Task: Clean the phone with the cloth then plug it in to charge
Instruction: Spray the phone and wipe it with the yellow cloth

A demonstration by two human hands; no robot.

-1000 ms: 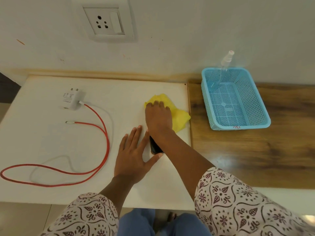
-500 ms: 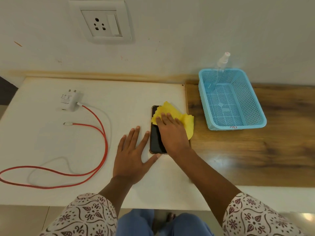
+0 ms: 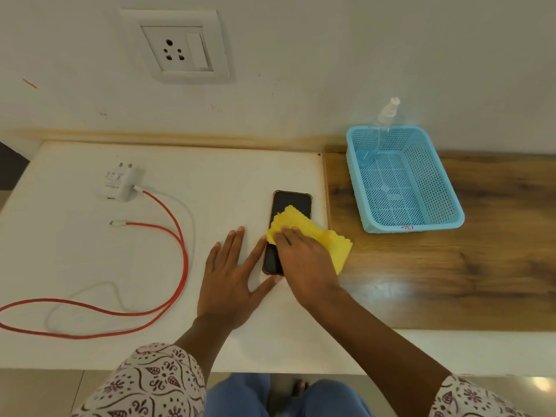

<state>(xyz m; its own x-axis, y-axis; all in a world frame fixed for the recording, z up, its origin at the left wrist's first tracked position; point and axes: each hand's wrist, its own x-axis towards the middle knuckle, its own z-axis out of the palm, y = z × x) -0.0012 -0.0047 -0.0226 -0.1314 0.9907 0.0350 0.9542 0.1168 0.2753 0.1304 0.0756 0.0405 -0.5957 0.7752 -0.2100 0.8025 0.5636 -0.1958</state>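
Observation:
A black phone (image 3: pixel 291 203) lies face up near the right edge of the white table (image 3: pixel 90 260). My right hand (image 3: pixel 304 263) presses a yellow cloth (image 3: pixel 328 236) flat onto the phone's lower half, hiding most of it. My left hand (image 3: pixel 230 278) lies flat and open on the table, thumb and forefinger against the phone's lower left corner. A white charger plug (image 3: pixel 118 183) with a red cable (image 3: pixel 177 266) rests to the left; the cable's free connector (image 3: pixel 115 223) lies loose. A wall socket (image 3: pixel 177 49) is above.
A blue plastic basket (image 3: pixel 445 188) stands on the wooden surface (image 3: pixel 466 281) at the right, with a clear spray bottle (image 3: pixel 382 127) leaning in its back corner. The cable loops out past the table's left edge.
My right hand has dragged the cloth down the phone toward me, uncovering the phone's upper half. My left hand has stayed in place.

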